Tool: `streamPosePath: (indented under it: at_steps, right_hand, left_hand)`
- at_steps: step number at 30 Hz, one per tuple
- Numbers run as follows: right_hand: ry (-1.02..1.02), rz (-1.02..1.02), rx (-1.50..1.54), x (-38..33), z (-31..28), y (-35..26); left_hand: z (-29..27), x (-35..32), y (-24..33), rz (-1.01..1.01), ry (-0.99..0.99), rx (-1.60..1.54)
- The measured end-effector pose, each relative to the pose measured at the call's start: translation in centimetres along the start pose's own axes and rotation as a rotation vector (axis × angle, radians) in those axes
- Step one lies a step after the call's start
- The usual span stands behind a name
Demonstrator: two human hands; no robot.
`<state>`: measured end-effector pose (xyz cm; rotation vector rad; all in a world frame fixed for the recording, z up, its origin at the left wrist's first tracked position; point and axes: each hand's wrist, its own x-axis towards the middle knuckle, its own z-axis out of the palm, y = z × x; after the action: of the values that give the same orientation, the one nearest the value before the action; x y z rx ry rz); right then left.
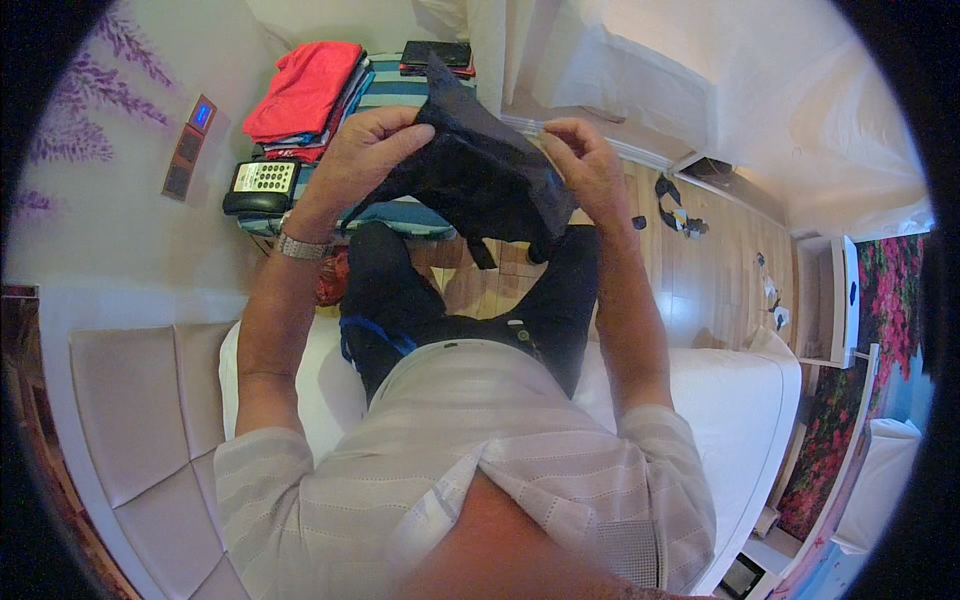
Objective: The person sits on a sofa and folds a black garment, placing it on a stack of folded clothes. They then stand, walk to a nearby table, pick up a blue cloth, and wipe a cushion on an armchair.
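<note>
- Head view: both hands, left [360, 150] and right [590, 170], gripped a dark garment [480, 175] held up over the knees.
- Behind it lay folded red clothes [305, 90] and a corded phone [262, 185], far left.
- The wooden floor [700, 270] stretched to the right.

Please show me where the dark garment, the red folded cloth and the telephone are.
dark garment [478, 170], head view: middle of the fabric held between both hands.
red folded cloth [305, 88], head view: its top surface on the pile.
telephone [262, 183], head view: its keypad.
</note>
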<state>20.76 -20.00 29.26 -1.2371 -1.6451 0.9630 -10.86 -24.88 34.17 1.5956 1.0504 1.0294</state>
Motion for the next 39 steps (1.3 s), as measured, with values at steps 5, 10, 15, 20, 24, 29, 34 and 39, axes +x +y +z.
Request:
streamPosePath:
  at_steps: [5,10,15,20,24,29,34,39]
  right_hand:
    - [-0.158,-0.156,0.181,-0.9,3.3,-5.4]
    - [-0.217,-0.249,0.176,-0.5,5.4,-5.8]
    - [-0.145,-0.268,0.145,-0.9,6.5,-6.2]
    - [-0.087,-0.184,0.265,-1.2,7.0,-6.5]
    - [-0.074,-0.176,0.298,-0.9,7.2,-6.8]
    - [0.035,-0.222,0.259,-0.1,6.3,-6.6]
    - [0.071,-0.175,0.254,0.1,5.7,-6.8]
    - [-0.013,-0.141,0.388,0.4,6.0,-6.5]
  left_hand:
    - [1.6,0.0,0.5,0.016,-0.061,0.028]
    - [1.9,0.6,-0.5,0.139,-0.119,0.191]
    - [1.9,0.4,0.7,0.204,-0.115,0.32]
    - [1.1,0.6,0.9,0.12,-0.129,0.228]
    - [0.3,0.7,0.4,0.113,-0.128,0.166]
    - [-2.2,-0.9,1.3,0.014,-0.08,0.08]
    - [-4.6,-3.8,0.1,0.161,-0.094,0.011]
    - [-4.7,-5.3,-2.2,0.014,0.026,-0.05]
